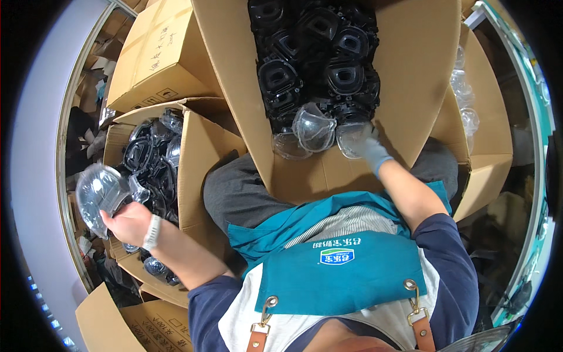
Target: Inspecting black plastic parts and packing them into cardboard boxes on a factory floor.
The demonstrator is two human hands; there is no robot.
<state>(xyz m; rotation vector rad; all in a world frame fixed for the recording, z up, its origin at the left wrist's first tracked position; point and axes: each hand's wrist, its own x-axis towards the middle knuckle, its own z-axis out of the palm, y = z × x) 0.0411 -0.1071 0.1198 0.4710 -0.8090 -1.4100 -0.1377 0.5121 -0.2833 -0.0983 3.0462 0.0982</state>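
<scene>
On the left, my bare left hand (pixel 128 223) grips a clear, domed plastic lens cover (pixel 97 190) by its lower edge, above a carton of dark parts. In a light grey glove, my right hand (pixel 372 151) reaches into the near end of the large carton (pixel 316 176). Its fingers are on a clear plastic lens cover (pixel 347 142) and partly blurred. Beside that lies another clear cover (pixel 314 128), with a third clear cover (pixel 290 146) to its left. Rows of black plastic housings (pixel 346 76) with oval openings fill the carton beyond them.
The carton at left (pixel 193 170) holds black housings (pixel 141 154) and clear pieces. A taped carton (pixel 158 53) stands behind it. At right, another carton (pixel 489 170) contains clear covers (pixel 463 94). An open carton flap (pixel 108 320) lies at lower left. My knees flank the large carton.
</scene>
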